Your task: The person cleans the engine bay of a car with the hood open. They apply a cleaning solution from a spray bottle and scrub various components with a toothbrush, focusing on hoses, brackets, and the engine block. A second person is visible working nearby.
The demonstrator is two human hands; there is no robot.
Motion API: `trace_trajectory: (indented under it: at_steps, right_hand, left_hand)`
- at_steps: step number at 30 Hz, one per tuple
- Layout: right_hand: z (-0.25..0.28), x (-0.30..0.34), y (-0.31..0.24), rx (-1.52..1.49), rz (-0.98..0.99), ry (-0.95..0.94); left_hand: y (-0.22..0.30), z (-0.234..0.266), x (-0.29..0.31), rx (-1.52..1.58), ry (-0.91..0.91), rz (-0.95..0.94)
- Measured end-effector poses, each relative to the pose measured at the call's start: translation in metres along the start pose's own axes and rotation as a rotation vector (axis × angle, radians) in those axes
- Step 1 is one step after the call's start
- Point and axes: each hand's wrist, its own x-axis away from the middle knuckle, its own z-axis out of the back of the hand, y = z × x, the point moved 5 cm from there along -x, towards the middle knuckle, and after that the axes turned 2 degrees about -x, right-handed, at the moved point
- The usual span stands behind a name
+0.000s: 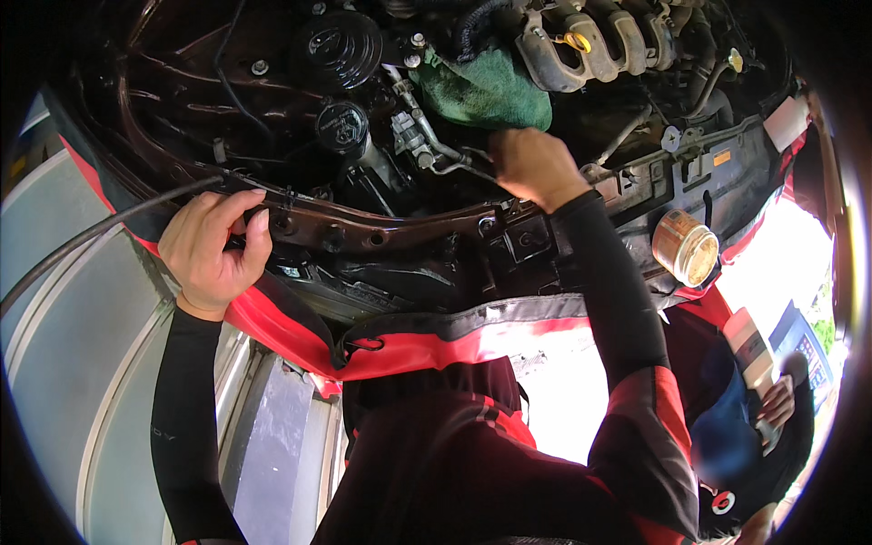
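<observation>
My left hand (213, 247) rests at the left front rim of an open car engine bay, thumb apart from the bent fingers, with nothing seen in it. A dark cable (113, 221) runs in from the left and passes by its fingertips. Over the front part of the bay, my right hand (538, 169) is curled closed and slightly blurred; what its fingers grip, if anything, is hidden. Just beyond it a green cloth (486, 91) lies bunched among the engine parts. Thin metal pipes (445, 156) with a fitting reach toward the right hand from its left.
A round black cap (341, 127) and a larger black cover (336, 50) stand left of the cloth. A ribbed intake manifold (581, 50) is beyond. An open jar (686, 247) of pale paste sits on the front edge. A red-black cover (436, 345) drapes the front. Another person (727, 436) is at right.
</observation>
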Motion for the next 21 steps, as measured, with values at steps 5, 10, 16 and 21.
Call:
trace_trajectory:
  at_steps: [5, 10, 16, 21]
  right_hand:
    - [-0.005, -0.002, -0.004, 0.012, -0.033, -0.041]
    - [-0.002, -0.001, -0.003, -0.02, -0.008, -0.131]
    - [-0.014, -0.001, -0.001, -0.082, -0.012, -0.053]
    - [-0.003, -0.001, -0.005, 0.001, 0.09, 0.047]
  left_hand:
    - [-0.001, -0.002, 0.0, 0.01, 0.002, 0.005]
    - [-0.002, -0.002, 0.002, -0.004, 0.006, 0.002]
    - [-0.002, -0.002, 0.001, -0.011, 0.022, -0.003]
    - [-0.002, -0.001, 0.002, 0.0, 0.005, 0.014]
